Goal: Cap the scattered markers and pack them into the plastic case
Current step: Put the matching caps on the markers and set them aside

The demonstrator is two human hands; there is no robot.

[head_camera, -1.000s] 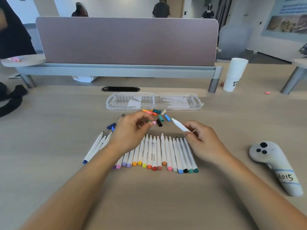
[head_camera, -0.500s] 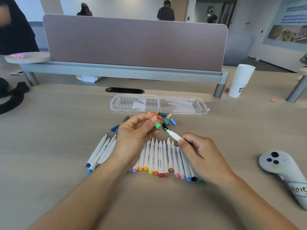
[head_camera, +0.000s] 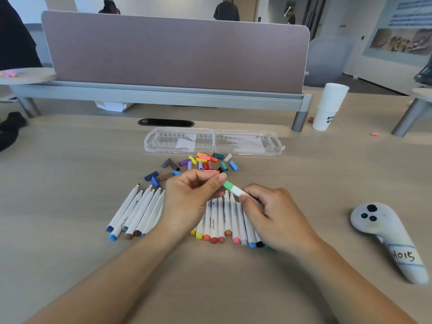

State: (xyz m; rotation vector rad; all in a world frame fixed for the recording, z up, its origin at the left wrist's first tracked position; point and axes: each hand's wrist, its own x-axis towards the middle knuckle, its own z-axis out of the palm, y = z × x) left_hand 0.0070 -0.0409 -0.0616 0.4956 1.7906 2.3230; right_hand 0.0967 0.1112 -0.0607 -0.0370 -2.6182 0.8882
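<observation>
My right hand [head_camera: 273, 216] grips a white marker [head_camera: 238, 191] by its barrel. A green cap [head_camera: 227, 184] sits on that marker's tip, pinched by the thumb and fingers of my left hand [head_camera: 189, 197]. Both hands hover above a row of several uncapped white markers [head_camera: 219, 220] lying side by side on the table. More uncapped markers [head_camera: 135, 211] lie fanned out at the left. Several loose coloured caps [head_camera: 203, 161] are heaped just beyond my hands. The clear plastic case [head_camera: 214, 141] lies open and flat behind the caps.
A white handheld controller [head_camera: 385, 237] lies on the wooden table at the right. A stack of paper cups [head_camera: 328, 106] stands at the back right beside a grey desk divider [head_camera: 175, 52]. A dark cable slot [head_camera: 166, 123] sits behind the case. People stand far behind.
My left hand brought the green cap to the tip of the marker in my right hand, and the cap now sits on it. The camera view moved closer and lower.
</observation>
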